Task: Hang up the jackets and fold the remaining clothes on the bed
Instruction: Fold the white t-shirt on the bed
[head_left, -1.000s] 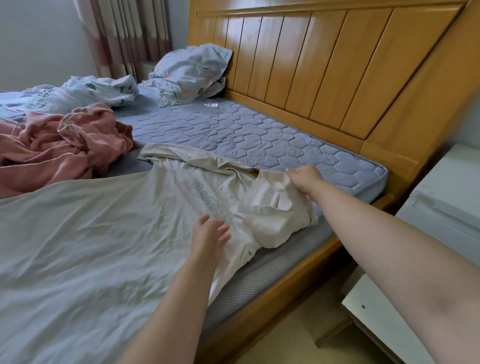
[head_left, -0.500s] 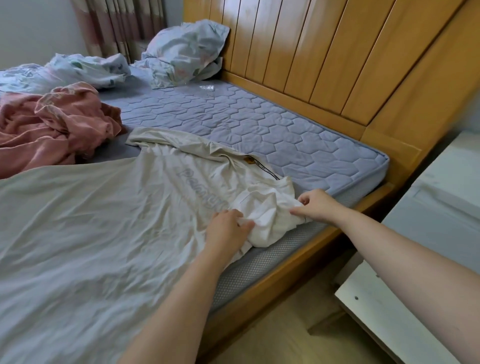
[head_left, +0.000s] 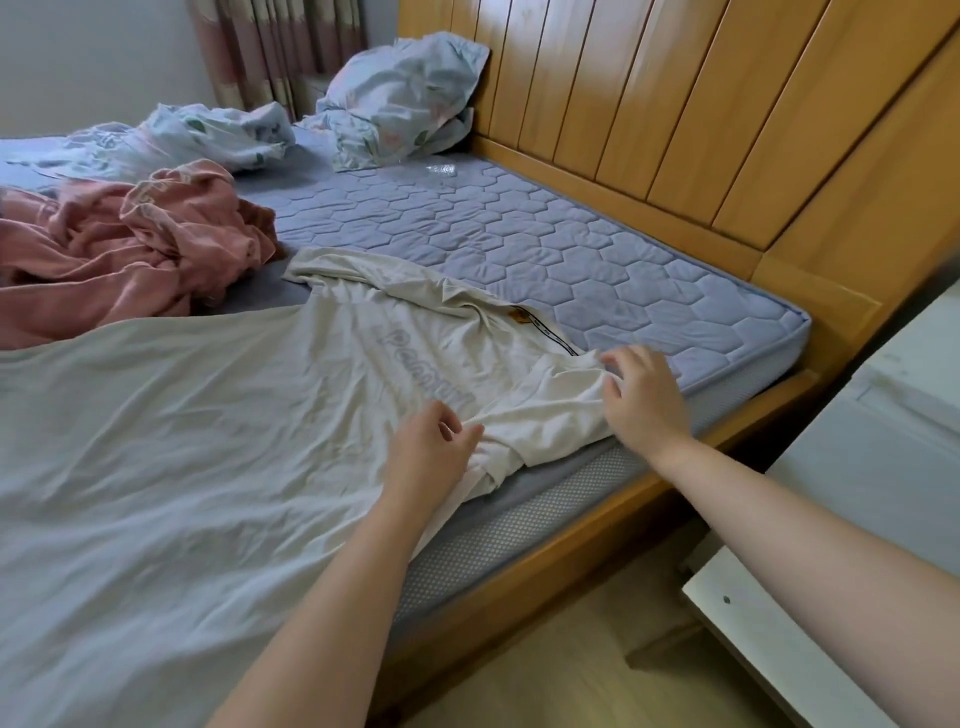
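Item 1, cream T-shirt (head_left: 415, 353): spread print-up on the bed (head_left: 571, 260), collar toward two o'clock, hem running off toward eight. The near sleeve is bunched at the mattress edge, at five o'clock from the print. Laid flat, I judge, so it can be squared before folding.

Item 2, left hand (head_left: 431, 452): thumb and curled fingers pinch a ridge of cloth just below the print, with creases fanning from the pinch. It is likely gathering the sleeve to turn it in.

Item 3, right hand (head_left: 644, 400): fingertips bent over the shoulder edge beside the collar. Gripping or merely resting, I cannot tell. Probably steadying that corner against the pull.

Item 4, pink garment (head_left: 130, 249): crumpled heap at ten o'clock, just beside the shirt, not yet folded.

Item 5, pillow (head_left: 405, 98): at twelve o'clock, propped against the headboard (head_left: 675, 104)
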